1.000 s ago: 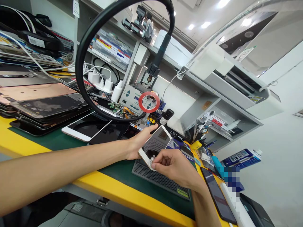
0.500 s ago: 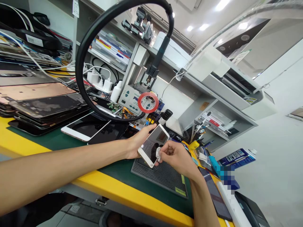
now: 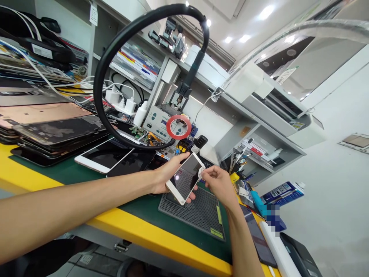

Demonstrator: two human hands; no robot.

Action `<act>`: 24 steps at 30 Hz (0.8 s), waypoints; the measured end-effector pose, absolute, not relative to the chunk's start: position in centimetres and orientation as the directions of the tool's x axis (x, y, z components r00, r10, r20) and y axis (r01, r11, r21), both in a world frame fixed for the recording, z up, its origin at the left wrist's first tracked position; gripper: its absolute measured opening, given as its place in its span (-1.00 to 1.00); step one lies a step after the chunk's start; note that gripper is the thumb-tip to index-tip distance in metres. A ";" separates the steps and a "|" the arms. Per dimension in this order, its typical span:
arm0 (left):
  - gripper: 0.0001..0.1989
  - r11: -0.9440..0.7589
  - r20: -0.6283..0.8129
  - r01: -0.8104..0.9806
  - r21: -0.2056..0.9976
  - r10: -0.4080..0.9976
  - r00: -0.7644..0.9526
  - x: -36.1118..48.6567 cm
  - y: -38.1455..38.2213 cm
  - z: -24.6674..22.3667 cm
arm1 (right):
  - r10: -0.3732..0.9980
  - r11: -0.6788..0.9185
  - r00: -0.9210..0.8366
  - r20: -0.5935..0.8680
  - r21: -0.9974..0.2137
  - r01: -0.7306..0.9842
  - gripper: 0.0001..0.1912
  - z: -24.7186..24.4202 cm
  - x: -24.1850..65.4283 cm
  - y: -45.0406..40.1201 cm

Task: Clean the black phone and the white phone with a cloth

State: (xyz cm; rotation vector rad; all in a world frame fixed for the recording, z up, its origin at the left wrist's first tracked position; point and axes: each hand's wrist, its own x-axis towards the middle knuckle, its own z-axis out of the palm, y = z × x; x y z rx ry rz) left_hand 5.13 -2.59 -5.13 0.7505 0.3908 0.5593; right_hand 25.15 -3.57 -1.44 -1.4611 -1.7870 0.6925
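A white-framed smartphone (image 3: 187, 177) with a dark, reflecting screen is tilted up in my left hand (image 3: 165, 175). The thumb lies along its far left edge, and fingertips show past its right side. Between the fingertips of my right hand (image 3: 217, 181) is a small crumpled white wipe (image 3: 201, 173), which touches the phone's right edge near the upper part of the screen. Under both hands lies a dark perforated mat (image 3: 193, 213) on the green work surface (image 3: 135, 211).
A black hose (image 3: 99, 73) loops over the bench, with a red tape ring (image 3: 178, 127) behind the phone. Left are a white tablet (image 3: 105, 154) and stacked screens (image 3: 54, 129). To the right lie a dark phone (image 3: 261, 238) and a blue-white box (image 3: 284, 193).
My right hand has moved with the wipe from the lower right of the screen up to the phone's upper right edge. My left hand still holds the phone, nearly unmoved.
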 end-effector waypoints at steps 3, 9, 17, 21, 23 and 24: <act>-0.23 0.589 -0.120 -0.336 0.735 0.601 0.790 5.1 -2.7 -5.0 | 0.974 0.187 -0.006 0.225 -0.792 0.581 -0.74 -1.6 25.3 -3.3; -0.22 0.587 -0.114 -0.323 0.742 0.586 0.802 5.1 -2.8 -4.8 | 0.939 0.223 0.116 0.324 -0.829 0.512 -0.74 -2.2 25.6 -2.5; -0.22 0.600 -0.074 -0.292 0.745 0.509 0.858 5.0 -3.0 -4.8 | 0.925 0.262 0.137 0.353 -0.859 0.441 -0.66 -1.9 25.6 -2.5; -0.21 0.598 -0.064 -0.284 0.750 0.492 0.868 5.0 -3.1 -4.7 | 0.948 0.239 0.101 0.301 -0.887 0.394 -0.66 -1.8 26.0 -2.6; -0.19 0.597 -0.064 -0.280 0.752 0.489 0.870 5.0 -3.1 -4.6 | 0.953 0.237 0.085 0.289 -0.893 0.384 -0.67 -1.7 26.2 -2.5; -0.18 0.597 -0.066 -0.278 0.753 0.488 0.870 5.0 -3.1 -4.6 | 0.955 0.236 0.080 0.286 -0.894 0.381 -0.67 -1.6 26.3 -2.5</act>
